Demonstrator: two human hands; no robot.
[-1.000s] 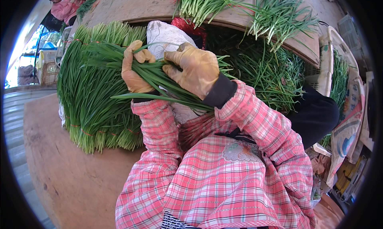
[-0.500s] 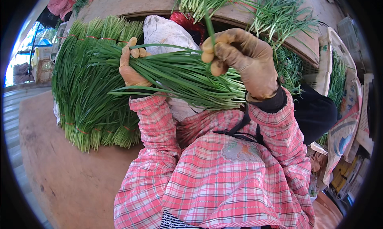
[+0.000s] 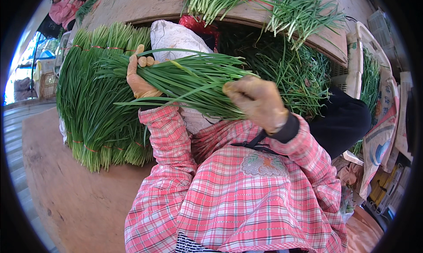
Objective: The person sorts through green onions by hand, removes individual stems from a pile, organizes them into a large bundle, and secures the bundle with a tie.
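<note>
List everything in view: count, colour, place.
Loose bunch of long leaves: one, green, centre
Banded bundles of long leaves: many, green with red bands, left
Flat wooden tabletop: one, brown, top
Pale-stemmed leafy clumps: two, green, on the tabletop
Tangled leafy heap: one, dark green, right of centre
Bulging sack: one, white, beyond the bunch
Shiny crumpled bag: one, red, beside the white sack
Perforated plastic crate: at least one, cream, right
Creased printed sack: one, beige, right
Flat wooden board: one, brown, lower left
Co-worker: one, pink top, upper left
Plaid garment: one, pink, lower centre
Gloved left hand: one, tan, gripping the bunch
Gloved right hand: one, tan, over the bunch's right side
</note>
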